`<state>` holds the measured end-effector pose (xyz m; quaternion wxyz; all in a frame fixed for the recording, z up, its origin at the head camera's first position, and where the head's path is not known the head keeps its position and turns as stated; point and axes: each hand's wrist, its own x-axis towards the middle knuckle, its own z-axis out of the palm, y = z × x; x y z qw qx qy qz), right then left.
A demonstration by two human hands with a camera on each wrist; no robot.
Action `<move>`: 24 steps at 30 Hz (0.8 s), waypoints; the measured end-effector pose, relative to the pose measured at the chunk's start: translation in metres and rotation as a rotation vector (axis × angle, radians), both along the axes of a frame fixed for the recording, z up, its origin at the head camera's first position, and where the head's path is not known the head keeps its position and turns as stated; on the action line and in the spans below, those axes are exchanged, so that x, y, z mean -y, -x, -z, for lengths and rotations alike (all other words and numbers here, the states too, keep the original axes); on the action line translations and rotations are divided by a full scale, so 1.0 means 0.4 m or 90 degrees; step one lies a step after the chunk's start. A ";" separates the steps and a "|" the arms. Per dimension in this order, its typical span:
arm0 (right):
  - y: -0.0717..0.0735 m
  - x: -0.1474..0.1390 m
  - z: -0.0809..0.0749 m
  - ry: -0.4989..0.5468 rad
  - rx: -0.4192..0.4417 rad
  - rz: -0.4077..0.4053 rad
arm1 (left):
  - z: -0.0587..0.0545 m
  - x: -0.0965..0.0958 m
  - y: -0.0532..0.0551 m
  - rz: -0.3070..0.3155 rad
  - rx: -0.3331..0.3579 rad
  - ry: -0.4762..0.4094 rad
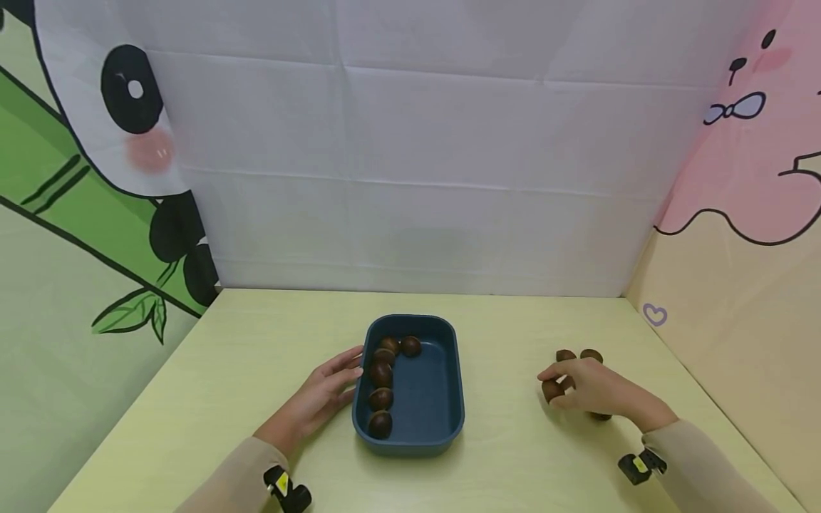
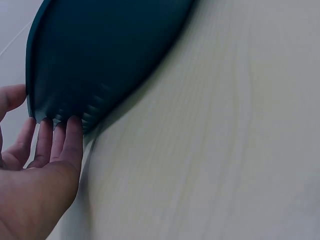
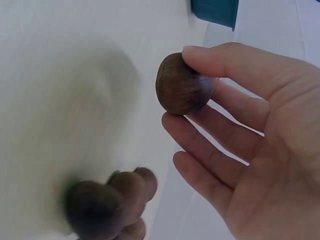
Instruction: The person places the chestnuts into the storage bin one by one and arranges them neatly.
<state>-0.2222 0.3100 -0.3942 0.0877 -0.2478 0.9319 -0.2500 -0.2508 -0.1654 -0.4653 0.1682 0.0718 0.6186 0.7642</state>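
A dark blue rectangular tray (image 1: 426,399) stands mid-table, with several brown chestnuts (image 1: 381,374) in a line along its left side and far end. My left hand (image 1: 321,395) has its fingertips against the tray's left wall; in the left wrist view the fingers (image 2: 74,142) reach out fairly straight to the tray wall. Over at the right, my right hand (image 1: 596,390) pinches one chestnut (image 3: 180,87) between thumb and fingers. More chestnuts (image 3: 95,210) lie clustered below it on the table, partly hidden by the hand in the head view.
The pale yellow table (image 1: 507,456) extends between the tray and the loose chestnuts. A white backdrop (image 1: 436,178) rises behind the table, and printed cartoon panels flank it on both sides. Each wrist wears a small black camera, one (image 1: 636,467) on the right.
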 end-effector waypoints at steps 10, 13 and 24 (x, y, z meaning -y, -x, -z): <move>0.063 0.090 -0.060 0.046 -0.028 -0.059 | 0.001 0.000 -0.002 0.003 0.003 0.000; 0.081 0.124 -0.069 0.076 -0.034 -0.079 | 0.003 -0.001 0.000 0.001 0.004 0.000; 0.149 0.267 -0.049 0.133 -0.104 -0.138 | 0.009 -0.001 0.004 0.008 -0.005 -0.001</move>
